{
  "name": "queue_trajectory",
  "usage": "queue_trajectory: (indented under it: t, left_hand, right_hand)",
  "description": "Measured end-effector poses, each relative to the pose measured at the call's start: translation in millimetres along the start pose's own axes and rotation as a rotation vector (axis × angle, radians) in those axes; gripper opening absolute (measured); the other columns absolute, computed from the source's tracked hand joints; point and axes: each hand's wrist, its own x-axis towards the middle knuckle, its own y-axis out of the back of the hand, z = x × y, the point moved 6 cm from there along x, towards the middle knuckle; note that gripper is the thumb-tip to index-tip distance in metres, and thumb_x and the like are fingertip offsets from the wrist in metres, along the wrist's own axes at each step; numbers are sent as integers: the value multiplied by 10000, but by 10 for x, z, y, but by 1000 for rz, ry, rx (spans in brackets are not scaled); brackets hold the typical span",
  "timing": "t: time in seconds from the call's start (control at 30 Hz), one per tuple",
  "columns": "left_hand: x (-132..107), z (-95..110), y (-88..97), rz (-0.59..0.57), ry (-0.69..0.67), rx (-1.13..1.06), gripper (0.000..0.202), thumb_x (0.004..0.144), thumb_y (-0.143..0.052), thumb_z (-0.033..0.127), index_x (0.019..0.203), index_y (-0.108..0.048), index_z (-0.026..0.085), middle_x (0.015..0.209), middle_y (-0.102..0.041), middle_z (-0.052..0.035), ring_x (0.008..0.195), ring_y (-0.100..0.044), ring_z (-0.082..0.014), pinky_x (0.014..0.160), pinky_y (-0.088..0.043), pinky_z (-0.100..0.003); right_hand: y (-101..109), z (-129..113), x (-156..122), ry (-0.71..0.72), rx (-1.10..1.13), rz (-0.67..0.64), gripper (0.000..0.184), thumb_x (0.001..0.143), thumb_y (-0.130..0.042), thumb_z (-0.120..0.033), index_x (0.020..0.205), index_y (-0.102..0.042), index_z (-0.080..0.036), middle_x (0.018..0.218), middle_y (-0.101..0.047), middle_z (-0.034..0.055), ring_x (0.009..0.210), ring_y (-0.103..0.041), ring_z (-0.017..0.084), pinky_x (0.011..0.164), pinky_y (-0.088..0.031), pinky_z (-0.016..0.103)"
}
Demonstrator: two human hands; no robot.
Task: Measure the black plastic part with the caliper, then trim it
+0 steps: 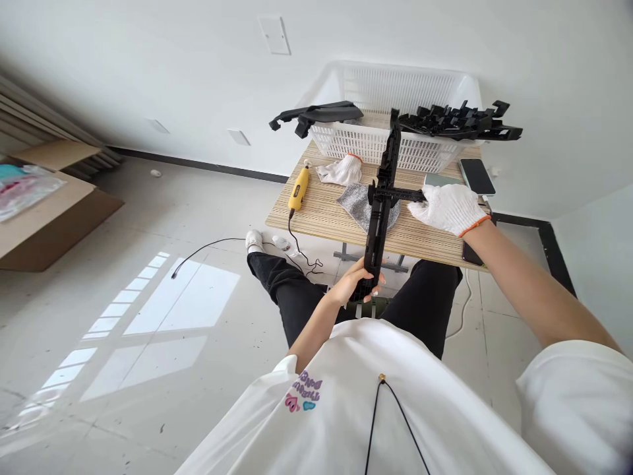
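A long black plastic part (pixel 380 218) stands tilted over the front edge of the table, with a thin arm jutting out sideways near its middle. My left hand (pixel 353 280), bare, is closed around its lower end, above my lap. My right hand (pixel 449 208) wears a white knit glove with an orange cuff. Its fingers are closed at the tip of the side arm; the glove hides the exact grip. Beneath the part, a grey cloth (pixel 357 201) lies on the wooden table (pixel 321 221). A second white glove (pixel 342 171) rests to the left.
A white plastic basket (pixel 331 142) holds more black plastic parts (pixel 448 122) across its rim. On the table's left lies a yellow corded rotary tool (pixel 299 190). A phone (pixel 476 177) is at the right. Cables run over the floor; a cardboard box (pixel 54 218) stands far left.
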Motion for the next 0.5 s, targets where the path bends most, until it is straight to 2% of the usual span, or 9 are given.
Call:
queue_trajectory:
  t: [0.1,0.27,0.4,0.5]
  left_hand:
    - [2,-5,-1,-2,-3,11,533,748,-567,212,1278,-509,193,919,-677,-61,560,-571,-130,368,-383,-199]
    - [7,-16,12,1,2,18,541,747,-564,214,1285,-509,191,924,-677,-63,561,-573,-136,368,-379,-209]
    - [12,-24,25,1,11,11,548,738,-566,210,1283,-507,198,890,-670,-50,563,-577,-140,371,-379,-206]
    - [17,-27,31,-1,10,5,564,734,-571,215,1294,-502,195,862,-669,-44,557,-576,-140,373,-379,-204]
  right_hand:
    - [-12,8,4,-18,19,-45,721,876,-343,-703,1067,-722,-120,827,-715,195,794,-670,358,637,-403,388]
    - [-20,10,1,-26,5,-31,597,893,-362,-601,1001,-727,-142,832,-720,182,792,-673,350,634,-403,384]
    - [-27,1,-9,-7,-24,-10,509,875,-395,-471,1051,-714,-116,842,-725,186,775,-680,338,628,-397,370]
    - [-34,3,-11,-2,12,-16,535,893,-371,-495,1066,-716,-125,837,-727,185,786,-680,332,618,-383,357]
